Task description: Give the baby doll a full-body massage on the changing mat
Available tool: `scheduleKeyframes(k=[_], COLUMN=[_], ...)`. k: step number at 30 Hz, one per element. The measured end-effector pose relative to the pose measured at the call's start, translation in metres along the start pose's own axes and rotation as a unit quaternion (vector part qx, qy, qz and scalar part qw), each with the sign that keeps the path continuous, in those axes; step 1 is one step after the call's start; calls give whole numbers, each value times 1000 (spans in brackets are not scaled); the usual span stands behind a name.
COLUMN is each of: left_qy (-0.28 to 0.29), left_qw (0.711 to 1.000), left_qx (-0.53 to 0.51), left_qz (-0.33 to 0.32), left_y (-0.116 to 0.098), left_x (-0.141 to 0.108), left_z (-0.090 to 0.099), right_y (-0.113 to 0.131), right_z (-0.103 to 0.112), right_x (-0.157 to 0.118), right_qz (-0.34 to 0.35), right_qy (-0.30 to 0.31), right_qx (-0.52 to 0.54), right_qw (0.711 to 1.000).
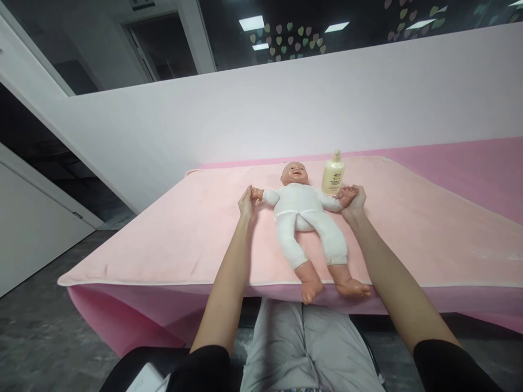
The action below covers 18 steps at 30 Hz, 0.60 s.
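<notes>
A baby doll (300,204) with a white cloth body lies on its back on the pink blanket (196,228), head toward the wall. Its bare feet reach the blanket's near edge. Both its arms are stretched out sideways. My left hand (245,203) is closed around the doll's hand (256,193) on the left side. On the other side, my right hand (356,201) grips the doll's other hand (346,195). Just behind that hand stands a pale yellow pump bottle (333,175), upright on the blanket and apart from my fingers.
A pink cloth (134,310) hangs off the table's front under the blanket. Behind the table rises a white wall (286,114) with dark glass above it. At the left are a white door (36,218) and grey floor. My legs (302,343) are close below the table edge.
</notes>
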<state>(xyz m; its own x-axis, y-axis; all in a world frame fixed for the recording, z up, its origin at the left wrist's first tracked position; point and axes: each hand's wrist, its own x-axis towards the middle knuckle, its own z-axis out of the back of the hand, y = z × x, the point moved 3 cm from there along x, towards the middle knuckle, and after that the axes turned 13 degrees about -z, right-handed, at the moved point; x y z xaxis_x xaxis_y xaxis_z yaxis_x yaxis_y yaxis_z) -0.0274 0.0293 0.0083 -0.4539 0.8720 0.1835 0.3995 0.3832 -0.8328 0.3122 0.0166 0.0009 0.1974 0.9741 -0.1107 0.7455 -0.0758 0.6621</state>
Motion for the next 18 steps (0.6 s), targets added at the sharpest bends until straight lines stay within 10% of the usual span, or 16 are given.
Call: scheduleKeyframes(k=[18], left_qy=[7], left_qw=[1000], left_qx=[20], left_qz=[-4], left_y=[7], left_x=[7], left_z=[2], right_y=[0], right_z=[-2], right_x=[-1], right_qz=[10], right_qy=[-15], right_qx=[-33], right_qw=[999])
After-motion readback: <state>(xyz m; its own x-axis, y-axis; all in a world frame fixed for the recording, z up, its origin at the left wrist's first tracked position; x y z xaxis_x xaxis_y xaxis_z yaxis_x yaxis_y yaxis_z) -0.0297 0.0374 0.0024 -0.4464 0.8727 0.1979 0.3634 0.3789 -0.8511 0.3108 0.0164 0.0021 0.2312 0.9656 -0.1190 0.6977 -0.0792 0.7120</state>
